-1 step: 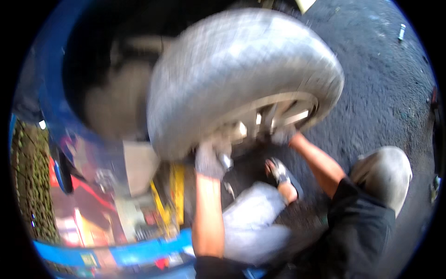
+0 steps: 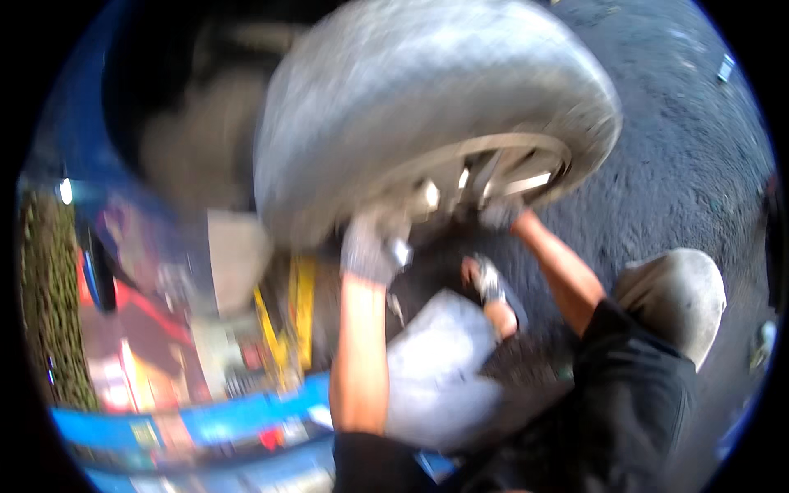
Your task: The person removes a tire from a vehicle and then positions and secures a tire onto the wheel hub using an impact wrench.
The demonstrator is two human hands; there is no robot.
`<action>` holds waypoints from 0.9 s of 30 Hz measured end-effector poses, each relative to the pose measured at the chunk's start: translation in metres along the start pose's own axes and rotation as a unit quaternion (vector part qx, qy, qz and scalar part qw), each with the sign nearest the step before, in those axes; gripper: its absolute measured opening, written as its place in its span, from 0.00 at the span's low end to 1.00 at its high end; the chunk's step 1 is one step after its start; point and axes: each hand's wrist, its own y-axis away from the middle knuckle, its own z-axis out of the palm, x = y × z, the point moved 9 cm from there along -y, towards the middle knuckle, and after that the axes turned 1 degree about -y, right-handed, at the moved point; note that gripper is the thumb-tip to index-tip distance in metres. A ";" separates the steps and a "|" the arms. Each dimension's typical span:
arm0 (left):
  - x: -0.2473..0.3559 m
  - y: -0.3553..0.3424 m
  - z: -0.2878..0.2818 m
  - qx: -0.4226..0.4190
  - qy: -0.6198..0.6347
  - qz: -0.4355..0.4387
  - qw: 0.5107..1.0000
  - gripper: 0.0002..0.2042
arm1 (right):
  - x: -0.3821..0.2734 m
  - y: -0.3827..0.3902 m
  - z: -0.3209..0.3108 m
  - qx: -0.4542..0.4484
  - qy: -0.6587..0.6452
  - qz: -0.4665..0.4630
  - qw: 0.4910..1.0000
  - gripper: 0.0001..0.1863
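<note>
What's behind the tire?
Left of the tire, a blurred brownish shape shows in the dark wheel arch, too unclear to identify. Whatever sits directly behind the tire is covered.

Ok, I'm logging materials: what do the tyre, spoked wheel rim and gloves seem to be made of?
Tyre: likely rubber, matt grey, judging by its thick, rounded sidewall.
Spoked wheel rim: probably metal, shiny in places, with bright glints; which metal is unclear.
Left glove and right glove: perhaps cloth, dull grey; blur hides any weave.
</note>
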 end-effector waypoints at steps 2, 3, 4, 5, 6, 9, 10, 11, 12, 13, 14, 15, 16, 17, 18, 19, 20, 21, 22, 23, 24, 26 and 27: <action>0.022 -0.021 0.034 -0.003 -0.115 0.070 0.991 0.05 | 0.000 -0.032 -0.009 -0.046 0.070 0.029 0.996 0.18; 0.016 -0.005 0.032 0.017 -0.130 0.045 0.990 0.06 | -0.007 -0.042 -0.010 -0.065 0.094 0.054 0.992 0.18; 0.007 0.010 0.036 0.034 -0.146 0.020 0.989 0.07 | -0.012 -0.052 -0.014 -0.081 0.119 0.081 0.986 0.19; 0.013 0.029 0.049 0.065 -0.150 0.065 0.984 0.07 | -0.034 -0.050 -0.011 -0.169 0.076 0.082 0.979 0.22; 0.024 0.021 0.065 0.104 -0.170 0.078 0.977 0.10 | -0.056 -0.063 -0.040 -0.016 0.105 -0.026 0.994 0.24; 0.042 0.005 0.084 0.065 -0.166 0.069 0.982 0.17 | -0.078 -0.067 -0.059 0.011 0.090 -0.036 0.995 0.18; 0.048 0.003 0.090 0.092 -0.159 0.076 0.980 0.17 | -0.076 -0.074 -0.059 -0.050 0.124 -0.039 0.990 0.16; 0.057 0.010 0.086 0.145 -0.156 0.085 0.973 0.16 | -0.094 -0.079 -0.043 -0.118 0.133 -0.052 0.983 0.14; 0.069 -0.001 0.089 0.096 -0.157 0.094 0.978 0.15 | -0.100 -0.089 -0.055 -0.172 0.164 -0.060 0.969 0.13; 0.081 -0.009 0.091 0.052 -0.161 0.103 0.980 0.13 | -0.108 -0.106 -0.070 -0.178 0.167 -0.047 0.969 0.13; 0.091 -0.005 0.089 0.067 -0.154 0.136 0.976 0.13 | -0.115 -0.112 -0.069 -0.187 0.132 -0.016 0.973 0.13; 0.097 -0.006 0.102 0.069 -0.141 0.154 0.976 0.14 | -0.111 -0.123 -0.084 -0.184 0.115 0.026 0.976 0.14; 0.101 -0.005 0.106 0.075 -0.126 0.170 0.974 0.16 | -0.101 -0.124 -0.085 -0.185 0.110 0.067 0.974 0.16; 0.106 -0.008 0.107 -0.008 -0.062 0.148 0.987 0.18 | -0.094 -0.132 -0.086 -0.179 0.104 0.103 0.973 0.17; 0.119 -0.014 0.089 0.046 -0.073 0.186 0.979 0.18 | -0.088 -0.140 -0.082 -0.175 0.098 0.136 0.970 0.20; 0.120 -0.024 0.073 -0.009 -0.058 0.165 0.984 0.18 | -0.082 -0.143 -0.075 -0.182 0.092 0.166 0.965 0.24; 0.118 -0.032 0.085 -0.096 -0.040 0.167 0.980 0.17 | -0.067 -0.155 -0.098 -0.163 0.110 0.180 0.964 0.28; 0.123 -0.036 0.073 -0.051 -0.054 0.182 0.981 0.17 | -0.073 -0.161 -0.108 -0.152 0.102 0.189 0.965 0.28; 0.129 -0.043 0.070 -0.073 -0.043 0.182 0.980 0.16 | -0.074 -0.170 -0.111 -0.145 0.109 0.175 0.968 0.29; 0.126 -0.044 0.066 -0.098 -0.033 0.181 0.978 0.16 | -0.075 -0.169 -0.113 -0.136 0.117 0.162 0.970 0.29; 0.123 -0.044 0.063 -0.123 -0.025 0.181 0.975 0.16 | -0.077 -0.168 -0.117 -0.126 0.130 0.163 0.970 0.28; 0.120 -0.044 0.059 -0.102 -0.078 0.211 0.969 0.16 | -0.065 -0.166 -0.119 -0.114 0.161 0.171 0.965 0.27; 0.116 -0.050 0.046 -0.084 -0.074 0.200 0.973 0.15 | -0.040 -0.159 -0.095 -0.135 0.170 0.194 0.957 0.27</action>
